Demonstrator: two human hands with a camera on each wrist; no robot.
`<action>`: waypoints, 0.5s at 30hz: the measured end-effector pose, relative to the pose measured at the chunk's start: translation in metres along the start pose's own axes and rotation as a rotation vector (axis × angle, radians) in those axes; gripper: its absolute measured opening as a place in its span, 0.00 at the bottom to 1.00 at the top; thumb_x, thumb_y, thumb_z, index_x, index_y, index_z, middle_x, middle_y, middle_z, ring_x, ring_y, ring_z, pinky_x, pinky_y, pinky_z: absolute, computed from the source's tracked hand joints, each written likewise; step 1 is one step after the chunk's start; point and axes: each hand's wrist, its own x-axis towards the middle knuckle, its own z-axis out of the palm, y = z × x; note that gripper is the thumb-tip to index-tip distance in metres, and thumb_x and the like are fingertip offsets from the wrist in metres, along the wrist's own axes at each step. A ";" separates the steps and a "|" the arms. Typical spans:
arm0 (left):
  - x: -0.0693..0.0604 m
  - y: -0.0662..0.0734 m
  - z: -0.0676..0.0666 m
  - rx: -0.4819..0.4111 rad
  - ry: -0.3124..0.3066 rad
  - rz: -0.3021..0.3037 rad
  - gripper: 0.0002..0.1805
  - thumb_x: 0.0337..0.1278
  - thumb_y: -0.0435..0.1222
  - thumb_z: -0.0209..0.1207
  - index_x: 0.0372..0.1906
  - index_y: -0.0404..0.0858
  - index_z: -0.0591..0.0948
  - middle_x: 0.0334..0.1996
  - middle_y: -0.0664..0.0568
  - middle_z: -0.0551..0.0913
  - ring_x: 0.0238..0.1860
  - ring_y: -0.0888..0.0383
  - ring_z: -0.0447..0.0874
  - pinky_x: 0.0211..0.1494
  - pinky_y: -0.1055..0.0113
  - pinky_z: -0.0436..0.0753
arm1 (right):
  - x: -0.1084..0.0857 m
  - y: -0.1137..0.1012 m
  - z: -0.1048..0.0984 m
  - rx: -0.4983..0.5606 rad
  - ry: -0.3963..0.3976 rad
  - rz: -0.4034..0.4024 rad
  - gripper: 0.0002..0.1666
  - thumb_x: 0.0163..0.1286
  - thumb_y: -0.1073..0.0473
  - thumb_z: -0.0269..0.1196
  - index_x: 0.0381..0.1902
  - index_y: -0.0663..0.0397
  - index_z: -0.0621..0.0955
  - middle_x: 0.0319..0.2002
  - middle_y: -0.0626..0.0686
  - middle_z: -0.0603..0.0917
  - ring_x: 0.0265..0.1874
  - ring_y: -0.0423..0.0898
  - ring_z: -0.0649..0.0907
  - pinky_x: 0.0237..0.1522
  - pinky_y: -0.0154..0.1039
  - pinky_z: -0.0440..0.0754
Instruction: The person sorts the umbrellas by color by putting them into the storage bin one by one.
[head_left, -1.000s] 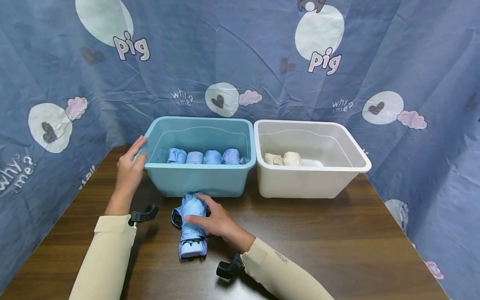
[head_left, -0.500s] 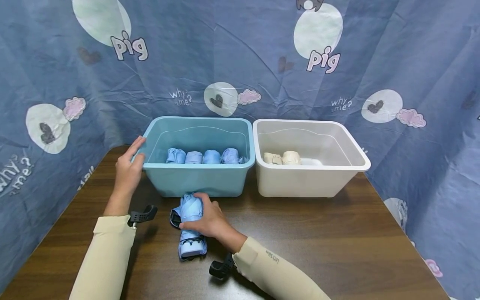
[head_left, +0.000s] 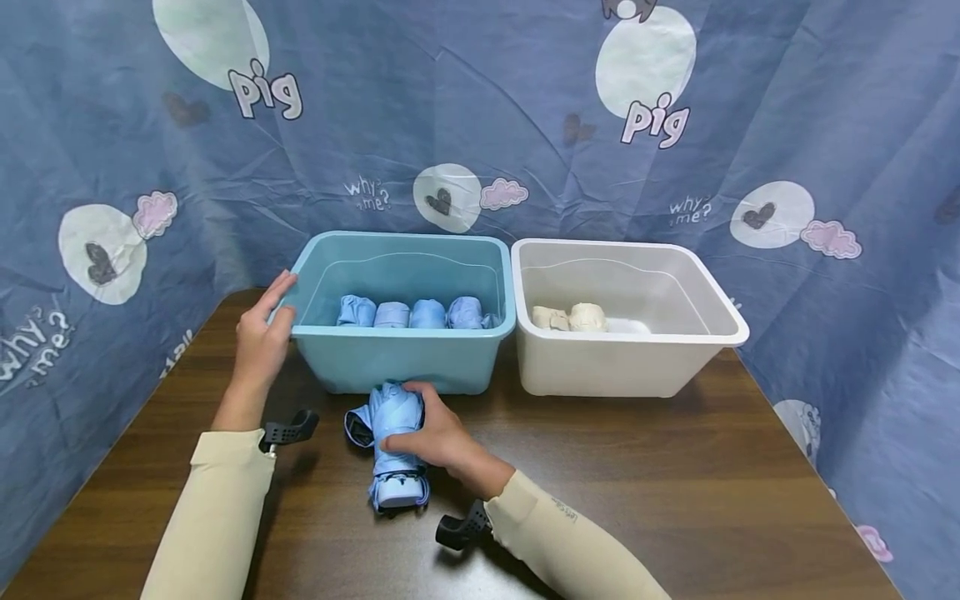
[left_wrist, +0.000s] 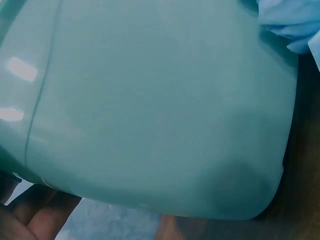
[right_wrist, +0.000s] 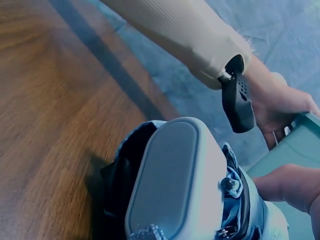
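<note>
A folded light-blue umbrella [head_left: 395, 417] lies near the front of the blue bin [head_left: 397, 362], its flat pale handle end toward me and a loose fabric flap on its left. My right hand [head_left: 442, 435] grips it from the right side, thumb across the top; the far fingers are partly hidden. In the right wrist view the umbrella handle [right_wrist: 167, 175] fills the lower middle. At the bin's left end, my left hand [head_left: 262, 333] holds the rim, as the right wrist view also shows with the left hand [right_wrist: 280, 107] at the edge.
Several rolled blue umbrellas [head_left: 428, 315] stand in a row inside the blue bin. Beside it, a white bin [head_left: 600, 367] contains two cream rolled bundles [head_left: 587, 317]. Both stand on a brown wooden table [head_left: 600, 467] against a blue printed curtain [head_left: 480, 108].
My right hand has closed round the umbrella, thumb now over it. The umbrella has shifted a little to the right, its handle end slightly farther from me. My left hand stays on the rim.
</note>
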 end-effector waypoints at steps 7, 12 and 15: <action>0.001 0.000 0.001 -0.003 0.032 0.020 0.26 0.63 0.35 0.45 0.66 0.44 0.74 0.68 0.57 0.69 0.69 0.61 0.62 0.69 0.64 0.60 | -0.004 0.004 -0.010 0.058 -0.020 -0.004 0.48 0.48 0.53 0.76 0.66 0.42 0.66 0.62 0.56 0.71 0.57 0.50 0.72 0.59 0.49 0.69; 0.001 -0.001 0.002 -0.001 0.035 0.021 0.26 0.62 0.35 0.45 0.66 0.44 0.75 0.68 0.58 0.69 0.69 0.62 0.62 0.68 0.66 0.61 | -0.011 0.007 -0.018 0.071 -0.023 -0.005 0.48 0.49 0.55 0.76 0.66 0.43 0.66 0.64 0.56 0.70 0.59 0.51 0.70 0.61 0.51 0.67; 0.001 -0.002 0.002 0.000 0.046 0.023 0.26 0.62 0.34 0.46 0.65 0.44 0.75 0.68 0.57 0.70 0.69 0.62 0.63 0.68 0.66 0.61 | -0.017 0.008 -0.024 0.073 -0.030 -0.005 0.47 0.49 0.54 0.75 0.66 0.42 0.66 0.64 0.56 0.69 0.60 0.51 0.70 0.62 0.51 0.66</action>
